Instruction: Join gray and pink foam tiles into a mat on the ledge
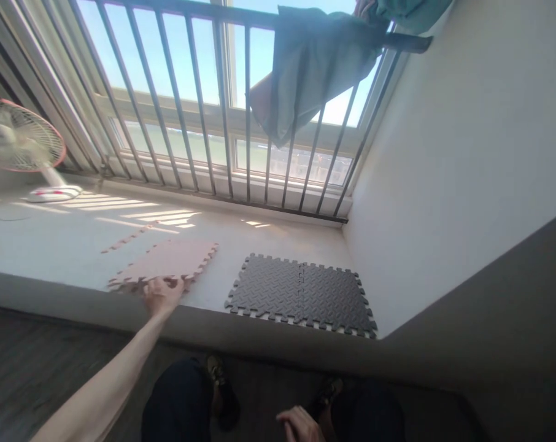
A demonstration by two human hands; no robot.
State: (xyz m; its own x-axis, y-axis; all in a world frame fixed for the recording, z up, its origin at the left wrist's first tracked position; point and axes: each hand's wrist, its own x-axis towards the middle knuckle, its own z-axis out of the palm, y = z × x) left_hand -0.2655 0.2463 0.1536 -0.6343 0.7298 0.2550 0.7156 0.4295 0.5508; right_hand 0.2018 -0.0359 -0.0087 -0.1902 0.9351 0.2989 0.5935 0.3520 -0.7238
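Observation:
Pink foam puzzle mats with jigsaw edges lie in a small stack on the white window ledge. My left hand reaches over the ledge's front, its fingers closed on the near edge of a pink mat; the fingertips are partly hidden. To the right, two dark grey foam puzzle mats with a herringbone texture lie flat, joined along one seam. Low in the view, my right hand hangs by my knee, fingers loosely apart, and nothing shows in it.
A pink-rimmed fan stands at the ledge's left end. A loose pink edge strip lies behind the stack. Metal railings front the window, with a greenish-grey cloth draped over. A white wall bounds the right side.

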